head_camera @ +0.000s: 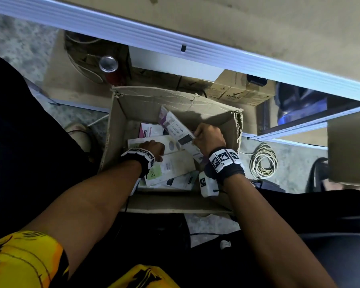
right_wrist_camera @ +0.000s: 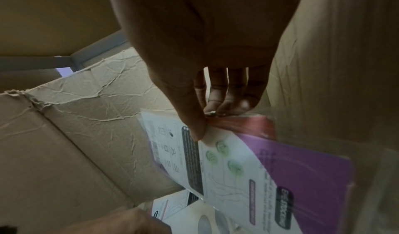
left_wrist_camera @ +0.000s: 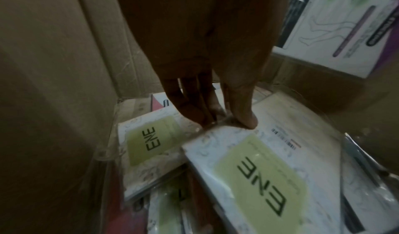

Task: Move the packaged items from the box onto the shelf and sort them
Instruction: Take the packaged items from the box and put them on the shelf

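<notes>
An open cardboard box (head_camera: 152, 100) stands on the floor below a metal shelf (head_camera: 195, 48). Several flat packaged items lie inside it. My left hand (head_camera: 152, 148) reaches into the box's left side; its fingers (left_wrist_camera: 194, 114) and thumb pinch the upper edge of a white package with a green ENE label (left_wrist_camera: 259, 178). A second ENE package (left_wrist_camera: 149, 143) lies beside it. My right hand (head_camera: 208, 136) grips a white and purple package (head_camera: 175, 125) by one end and holds it tilted above the others. The thumb (right_wrist_camera: 194, 126) presses that package's (right_wrist_camera: 237, 169) front, with the fingers behind it.
A pink and white package (head_camera: 150, 130) lies at the box's back left. A coil of pale cable (head_camera: 263, 161) lies on the floor to the right. Behind the box, under the shelf, stand a brown carton (head_camera: 237, 94) and a silver-lidded can (head_camera: 108, 63). A low shelf (head_camera: 349, 142) is at the right.
</notes>
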A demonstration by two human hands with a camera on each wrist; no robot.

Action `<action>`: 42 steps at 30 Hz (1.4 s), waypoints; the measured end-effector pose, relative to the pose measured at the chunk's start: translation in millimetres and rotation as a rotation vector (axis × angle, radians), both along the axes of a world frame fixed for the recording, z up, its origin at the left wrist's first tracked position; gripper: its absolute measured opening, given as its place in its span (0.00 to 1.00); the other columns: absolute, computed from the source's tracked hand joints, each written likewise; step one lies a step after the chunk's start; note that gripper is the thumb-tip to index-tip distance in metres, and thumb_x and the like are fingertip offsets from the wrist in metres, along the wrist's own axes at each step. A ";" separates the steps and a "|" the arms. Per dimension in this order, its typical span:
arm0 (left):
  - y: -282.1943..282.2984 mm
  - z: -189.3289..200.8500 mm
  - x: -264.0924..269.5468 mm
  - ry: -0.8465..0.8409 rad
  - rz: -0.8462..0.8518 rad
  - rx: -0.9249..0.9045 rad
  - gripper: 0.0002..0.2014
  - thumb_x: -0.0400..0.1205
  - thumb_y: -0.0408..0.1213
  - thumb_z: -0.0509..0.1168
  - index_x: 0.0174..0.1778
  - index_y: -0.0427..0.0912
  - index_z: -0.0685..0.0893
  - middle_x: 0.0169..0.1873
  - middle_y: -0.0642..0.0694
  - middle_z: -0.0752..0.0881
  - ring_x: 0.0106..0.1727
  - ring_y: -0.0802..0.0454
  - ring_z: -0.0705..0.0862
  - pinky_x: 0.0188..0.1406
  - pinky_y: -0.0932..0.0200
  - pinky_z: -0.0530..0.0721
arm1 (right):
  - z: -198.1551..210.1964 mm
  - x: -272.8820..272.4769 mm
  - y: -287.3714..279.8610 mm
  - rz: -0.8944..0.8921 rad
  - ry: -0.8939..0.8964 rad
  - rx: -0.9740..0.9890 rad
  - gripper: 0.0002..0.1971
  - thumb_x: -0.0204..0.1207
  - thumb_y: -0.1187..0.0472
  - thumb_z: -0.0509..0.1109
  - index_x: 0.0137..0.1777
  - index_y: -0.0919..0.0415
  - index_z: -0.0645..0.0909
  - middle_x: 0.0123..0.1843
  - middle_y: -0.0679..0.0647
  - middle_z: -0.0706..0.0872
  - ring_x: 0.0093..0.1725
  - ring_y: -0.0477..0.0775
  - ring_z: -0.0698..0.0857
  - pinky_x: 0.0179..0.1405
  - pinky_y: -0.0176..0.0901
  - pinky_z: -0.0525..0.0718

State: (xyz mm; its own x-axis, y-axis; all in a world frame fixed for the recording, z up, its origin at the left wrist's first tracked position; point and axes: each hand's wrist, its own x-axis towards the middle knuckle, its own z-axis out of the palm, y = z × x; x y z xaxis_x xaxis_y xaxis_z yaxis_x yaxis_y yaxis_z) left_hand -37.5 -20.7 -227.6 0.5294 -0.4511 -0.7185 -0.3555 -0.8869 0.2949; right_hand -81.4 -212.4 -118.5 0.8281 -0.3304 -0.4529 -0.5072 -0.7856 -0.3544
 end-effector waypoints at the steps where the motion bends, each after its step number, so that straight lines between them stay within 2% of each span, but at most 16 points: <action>1: -0.7 0.2 -2.0 0.012 -0.018 -0.014 0.16 0.80 0.45 0.72 0.59 0.42 0.83 0.62 0.36 0.82 0.63 0.36 0.82 0.59 0.49 0.82 | -0.1 -0.5 0.1 -0.002 0.003 -0.003 0.08 0.67 0.62 0.76 0.40 0.50 0.81 0.48 0.53 0.88 0.47 0.59 0.87 0.48 0.48 0.88; 5: -9.2 11.3 -6.9 0.047 -0.077 -0.011 0.14 0.77 0.47 0.74 0.51 0.41 0.87 0.58 0.37 0.86 0.59 0.38 0.85 0.53 0.51 0.83 | -0.4 -0.7 0.4 0.003 0.001 -0.012 0.08 0.66 0.62 0.76 0.40 0.51 0.81 0.47 0.53 0.88 0.46 0.59 0.87 0.45 0.45 0.86; 9: -13.3 27.4 -8.3 0.072 -0.032 -0.070 0.13 0.74 0.46 0.78 0.49 0.43 0.89 0.54 0.39 0.88 0.56 0.39 0.86 0.46 0.56 0.81 | 4.0 2.0 3.3 0.008 0.007 -0.012 0.08 0.65 0.62 0.77 0.38 0.50 0.82 0.46 0.53 0.87 0.46 0.59 0.87 0.47 0.46 0.87; 12: -17.2 44.5 -11.0 0.082 0.003 -0.146 0.12 0.72 0.44 0.80 0.46 0.43 0.90 0.49 0.42 0.90 0.53 0.41 0.87 0.49 0.54 0.85 | 10.6 6.6 7.1 0.037 -0.013 -0.026 0.09 0.67 0.64 0.78 0.37 0.48 0.82 0.48 0.53 0.88 0.48 0.57 0.87 0.49 0.45 0.86; 15: -22.3 66.6 -13.7 0.059 -0.012 -0.192 0.11 0.72 0.42 0.79 0.44 0.40 0.89 0.45 0.42 0.91 0.50 0.42 0.88 0.51 0.51 0.87 | 18.9 10.5 10.5 0.091 -0.052 -0.049 0.12 0.70 0.65 0.77 0.38 0.45 0.82 0.47 0.51 0.86 0.47 0.56 0.86 0.47 0.41 0.81; 17: -21.8 80.1 -16.8 0.011 -0.037 -0.179 0.13 0.73 0.43 0.79 0.45 0.38 0.90 0.46 0.40 0.91 0.50 0.41 0.89 0.52 0.48 0.88 | 28.6 12.1 13.8 0.123 -0.073 -0.068 0.10 0.73 0.65 0.76 0.42 0.47 0.83 0.49 0.52 0.86 0.47 0.55 0.85 0.50 0.43 0.82; 21: -10.5 103.0 -20.7 -0.079 -0.076 -0.147 0.13 0.72 0.43 0.80 0.46 0.39 0.91 0.48 0.39 0.91 0.53 0.40 0.89 0.54 0.47 0.88 | 52.5 13.6 22.7 0.184 -0.110 -0.141 0.06 0.75 0.64 0.75 0.49 0.55 0.86 0.55 0.57 0.87 0.54 0.60 0.87 0.58 0.53 0.86; 25: 2.2 134.1 -17.8 -0.229 -0.123 -0.112 0.17 0.71 0.48 0.80 0.48 0.40 0.89 0.51 0.39 0.89 0.53 0.38 0.88 0.51 0.49 0.87 | 75.8 12.6 32.1 0.243 -0.200 -0.239 0.07 0.76 0.64 0.73 0.53 0.59 0.86 0.55 0.60 0.87 0.54 0.62 0.87 0.57 0.53 0.87; 29: 13.2 178.9 -15.5 -0.386 -0.156 -0.118 0.17 0.70 0.50 0.80 0.46 0.43 0.90 0.51 0.40 0.89 0.52 0.39 0.88 0.45 0.53 0.83 | 105.2 7.8 38.9 0.285 -0.269 -0.306 0.09 0.76 0.64 0.73 0.55 0.59 0.86 0.54 0.60 0.88 0.53 0.62 0.88 0.57 0.55 0.87; 31: 19.2 205.8 -14.5 -0.459 -0.170 -0.135 0.15 0.70 0.50 0.80 0.45 0.44 0.90 0.51 0.40 0.89 0.53 0.39 0.88 0.44 0.54 0.80 | 125.0 5.0 40.2 0.299 -0.295 -0.315 0.08 0.75 0.64 0.74 0.53 0.57 0.87 0.55 0.58 0.88 0.54 0.60 0.87 0.58 0.55 0.87; 33: 24.5 231.5 -15.1 -0.522 -0.191 -0.156 0.13 0.70 0.49 0.80 0.43 0.45 0.90 0.50 0.41 0.90 0.52 0.39 0.88 0.46 0.53 0.82 | 146.3 0.6 38.5 0.307 -0.311 -0.313 0.08 0.75 0.64 0.75 0.53 0.55 0.87 0.56 0.56 0.88 0.57 0.59 0.86 0.61 0.55 0.86; 35: 28.8 255.1 -13.0 -0.592 -0.191 -0.196 0.12 0.70 0.49 0.79 0.42 0.46 0.89 0.48 0.41 0.90 0.51 0.39 0.88 0.44 0.54 0.83 | 167.8 -2.6 35.9 0.324 -0.322 -0.334 0.09 0.75 0.62 0.75 0.54 0.54 0.87 0.57 0.55 0.89 0.59 0.58 0.86 0.61 0.54 0.85; 38: 34.4 294.8 -10.0 -0.689 -0.202 -0.275 0.15 0.72 0.52 0.78 0.44 0.46 0.88 0.46 0.44 0.89 0.50 0.42 0.87 0.42 0.57 0.78 | 203.1 -11.1 27.6 0.259 -0.394 -0.326 0.09 0.74 0.63 0.74 0.53 0.54 0.87 0.57 0.55 0.89 0.58 0.59 0.85 0.59 0.49 0.84; 42: 42.2 345.9 -6.2 -0.776 -0.177 -0.431 0.16 0.72 0.54 0.77 0.44 0.46 0.86 0.45 0.46 0.88 0.48 0.43 0.85 0.43 0.54 0.81 | 249.3 -21.4 14.7 0.222 -0.452 -0.360 0.08 0.74 0.65 0.73 0.52 0.56 0.87 0.55 0.57 0.89 0.56 0.62 0.85 0.54 0.46 0.82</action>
State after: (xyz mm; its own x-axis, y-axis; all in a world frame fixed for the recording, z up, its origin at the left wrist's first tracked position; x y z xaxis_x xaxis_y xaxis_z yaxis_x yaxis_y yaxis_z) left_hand -43.7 21.5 118.3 0.6921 -0.7192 0.0616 -0.7134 -0.6685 0.2099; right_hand -102.8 -197.7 130.8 0.9785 -0.1951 0.0664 -0.1797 -0.9654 -0.1890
